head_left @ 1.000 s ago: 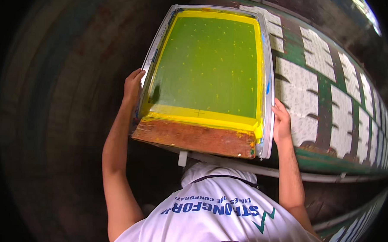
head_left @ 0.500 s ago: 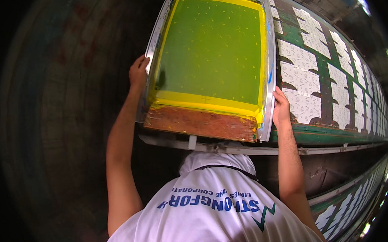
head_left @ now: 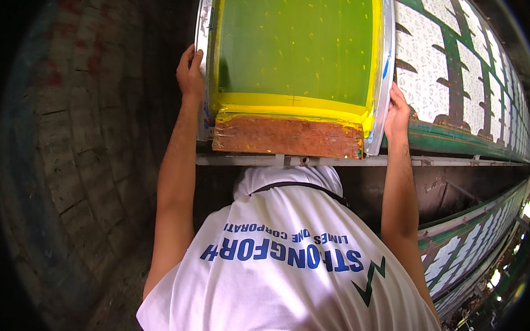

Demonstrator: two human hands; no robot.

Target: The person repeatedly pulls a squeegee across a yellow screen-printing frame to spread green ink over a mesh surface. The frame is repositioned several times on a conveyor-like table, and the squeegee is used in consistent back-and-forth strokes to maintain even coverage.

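A screen-printing frame (head_left: 389, 64) with silver metal sides spans the top middle of the view. Its green mesh (head_left: 294, 48) has a yellow border and carries small pale marks. Along the near end lies a paint-stained, reddish-brown wooden board (head_left: 287, 136). My left hand (head_left: 190, 73) is closed on the frame's left side, thumb toward the metal. On the opposite side, my right hand (head_left: 398, 112) holds the right rail, its fingers partly hidden behind the edge. The frame's far end is cut off by the picture's top.
To the right stretches a long green printing table (head_left: 461, 141) with rows of white patterned pieces (head_left: 423, 54). A metal rail (head_left: 442, 162) runs along its near edge, in front of my body. Another table with white pieces (head_left: 444, 256) stands at the lower right. A block wall (head_left: 72, 110) rises at left.
The frame, both hands and the table rail sit higher in the picture, as the view has shifted. The frame looks less slanted. Both hands keep their hold on its sides.
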